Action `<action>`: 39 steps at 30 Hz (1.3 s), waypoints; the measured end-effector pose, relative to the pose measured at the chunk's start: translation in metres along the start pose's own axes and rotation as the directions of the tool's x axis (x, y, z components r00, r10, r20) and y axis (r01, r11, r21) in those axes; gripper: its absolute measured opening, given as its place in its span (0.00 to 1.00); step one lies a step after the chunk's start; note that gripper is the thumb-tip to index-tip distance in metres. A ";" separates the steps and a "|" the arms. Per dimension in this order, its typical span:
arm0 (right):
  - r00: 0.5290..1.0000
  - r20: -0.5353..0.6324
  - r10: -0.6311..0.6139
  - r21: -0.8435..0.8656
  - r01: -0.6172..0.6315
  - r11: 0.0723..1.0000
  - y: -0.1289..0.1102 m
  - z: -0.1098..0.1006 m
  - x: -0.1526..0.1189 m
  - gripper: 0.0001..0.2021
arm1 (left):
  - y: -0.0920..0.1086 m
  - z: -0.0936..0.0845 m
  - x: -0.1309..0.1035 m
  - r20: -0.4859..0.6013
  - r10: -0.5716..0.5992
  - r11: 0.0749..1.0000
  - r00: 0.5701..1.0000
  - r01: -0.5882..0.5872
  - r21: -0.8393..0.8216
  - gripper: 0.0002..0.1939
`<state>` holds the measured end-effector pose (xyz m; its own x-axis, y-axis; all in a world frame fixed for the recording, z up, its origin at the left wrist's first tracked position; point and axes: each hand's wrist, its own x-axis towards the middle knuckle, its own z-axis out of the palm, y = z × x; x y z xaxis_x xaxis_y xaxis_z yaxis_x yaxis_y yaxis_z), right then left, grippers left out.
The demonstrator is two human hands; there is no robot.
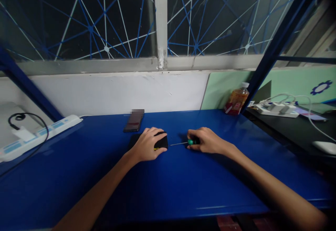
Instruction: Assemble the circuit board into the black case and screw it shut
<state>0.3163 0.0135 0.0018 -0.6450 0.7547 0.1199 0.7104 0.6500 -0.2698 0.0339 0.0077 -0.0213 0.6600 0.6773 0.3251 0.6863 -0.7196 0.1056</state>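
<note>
Left hand (149, 144), fingers partly spread, grasps a black box (164, 140) on the blue table (168, 185); right hand (207, 140), fingers closed, grips a screwdriver (190, 142) pointing at the box's right end, contact unclear. Apparently bracing and aligning, this step calls next for a steady shaft. Both forearms slant inward.
</note>
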 end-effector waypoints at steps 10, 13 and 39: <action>0.998 -0.040 -0.050 -0.030 0.048 0.998 0.004 -0.004 0.000 0.14 | 0.001 0.001 -0.001 -0.004 0.005 1.000 1.000 -0.005 -0.003 0.25; 0.998 -0.047 -0.046 -0.027 0.045 0.999 0.006 -0.001 0.000 0.13 | 0.000 0.001 -0.001 -0.005 0.007 1.000 1.000 -0.007 0.001 0.25; 0.998 -0.063 -0.025 -0.100 0.019 0.995 -0.001 -0.008 -0.002 0.12 | 0.028 0.003 0.007 -0.213 -0.055 0.997 0.975 0.042 -0.067 0.06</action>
<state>0.3191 0.0124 0.0095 -0.6436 0.7422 0.1868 0.7228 0.6697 -0.1707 0.0591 -0.0070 -0.0192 0.5410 0.6676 0.5115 0.6914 -0.6993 0.1815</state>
